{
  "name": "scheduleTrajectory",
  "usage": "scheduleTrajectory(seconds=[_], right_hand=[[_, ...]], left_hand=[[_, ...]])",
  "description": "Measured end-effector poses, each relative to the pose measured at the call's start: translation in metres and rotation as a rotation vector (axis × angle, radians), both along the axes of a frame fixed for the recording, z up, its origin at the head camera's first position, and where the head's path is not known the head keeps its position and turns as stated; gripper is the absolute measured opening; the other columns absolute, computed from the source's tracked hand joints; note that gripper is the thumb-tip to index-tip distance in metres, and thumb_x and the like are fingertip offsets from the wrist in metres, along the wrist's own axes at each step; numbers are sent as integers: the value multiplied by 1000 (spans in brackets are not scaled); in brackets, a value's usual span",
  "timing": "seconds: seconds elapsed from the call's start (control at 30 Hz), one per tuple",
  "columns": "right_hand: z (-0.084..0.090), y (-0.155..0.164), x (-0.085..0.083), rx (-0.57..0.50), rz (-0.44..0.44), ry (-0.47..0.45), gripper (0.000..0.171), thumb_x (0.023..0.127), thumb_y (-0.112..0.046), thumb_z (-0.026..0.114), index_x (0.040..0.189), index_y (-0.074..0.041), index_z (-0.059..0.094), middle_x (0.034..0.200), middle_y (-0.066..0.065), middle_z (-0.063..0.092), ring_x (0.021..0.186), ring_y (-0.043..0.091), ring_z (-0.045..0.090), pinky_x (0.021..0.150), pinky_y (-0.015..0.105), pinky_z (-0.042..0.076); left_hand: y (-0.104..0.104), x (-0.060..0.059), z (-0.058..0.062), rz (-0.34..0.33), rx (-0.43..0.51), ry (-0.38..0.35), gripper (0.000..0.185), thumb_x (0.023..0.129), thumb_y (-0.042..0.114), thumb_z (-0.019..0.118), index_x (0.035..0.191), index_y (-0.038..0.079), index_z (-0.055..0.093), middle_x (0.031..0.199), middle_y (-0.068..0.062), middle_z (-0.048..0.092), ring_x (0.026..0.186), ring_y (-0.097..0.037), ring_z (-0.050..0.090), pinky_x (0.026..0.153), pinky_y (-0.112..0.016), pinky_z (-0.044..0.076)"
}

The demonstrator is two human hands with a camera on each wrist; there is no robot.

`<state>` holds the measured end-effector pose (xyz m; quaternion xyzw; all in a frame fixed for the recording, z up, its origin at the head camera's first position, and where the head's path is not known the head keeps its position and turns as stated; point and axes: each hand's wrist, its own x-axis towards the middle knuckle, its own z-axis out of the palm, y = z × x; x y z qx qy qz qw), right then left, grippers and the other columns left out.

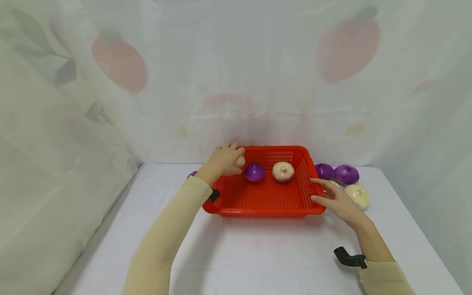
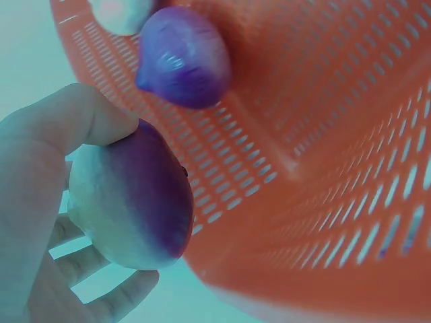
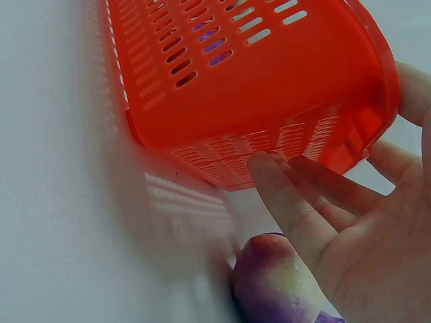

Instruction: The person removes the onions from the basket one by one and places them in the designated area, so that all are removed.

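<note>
My left hand [image 1: 225,160] holds a white-and-purple onion [image 2: 131,195] over the left end of a red plastic basket [image 1: 258,212]. Its thumb lies on the onion's upper side, with fingers around the far side. Inside the basket, a purple onion [image 1: 255,173] sits beside a whitish onion [image 1: 283,171] with a purple underside. At the basket's right end, my right hand [image 1: 341,203] grips the rim, some fingers along the outer wall, as the right wrist view shows. Close below those fingers is another white-and-purple onion [image 3: 276,279].
Right of the basket lie two purple onions [image 1: 346,175] and two pale ones [image 1: 357,196], one partly hidden by my right hand. A purple onion [image 1: 191,174] shows behind my left wrist. A white cloth covers the table [image 1: 258,254], and a printed curtain [image 1: 236,82] hangs behind.
</note>
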<state>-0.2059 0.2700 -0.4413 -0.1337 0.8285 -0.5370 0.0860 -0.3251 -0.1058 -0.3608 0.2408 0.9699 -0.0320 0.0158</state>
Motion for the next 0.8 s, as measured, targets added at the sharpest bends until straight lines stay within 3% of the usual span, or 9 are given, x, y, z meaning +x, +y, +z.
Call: scheduleTrajectory(seconds=[0.27, 0.53, 0.8], right_hand=[[1, -1, 0, -5, 1, 8, 62, 100, -30, 66, 155, -13, 40, 159, 22, 31, 139, 51, 38, 103, 63, 44], [1, -1, 0, -5, 0, 4, 63, 100, -32, 66, 155, -13, 40, 159, 22, 32, 139, 50, 39, 104, 63, 43], [1, -1, 0, -10, -4, -9, 63, 100, -30, 65, 155, -13, 40, 160, 21, 30, 141, 51, 36, 104, 64, 42]], left_hand=[[-24, 9, 15, -16, 69, 39, 59, 85, 37, 74, 137, 17, 55, 134, -8, 52, 121, -33, 45, 93, -55, 47], [-56, 15, 22, 8, 114, 100, 56, 83, 33, 71, 134, 16, 56, 129, -9, 54, 117, -36, 48, 87, -56, 47], [-85, 21, 24, 62, 164, 113, 57, 83, 32, 69, 135, 13, 56, 135, -12, 53, 120, -39, 48, 88, -58, 47]])
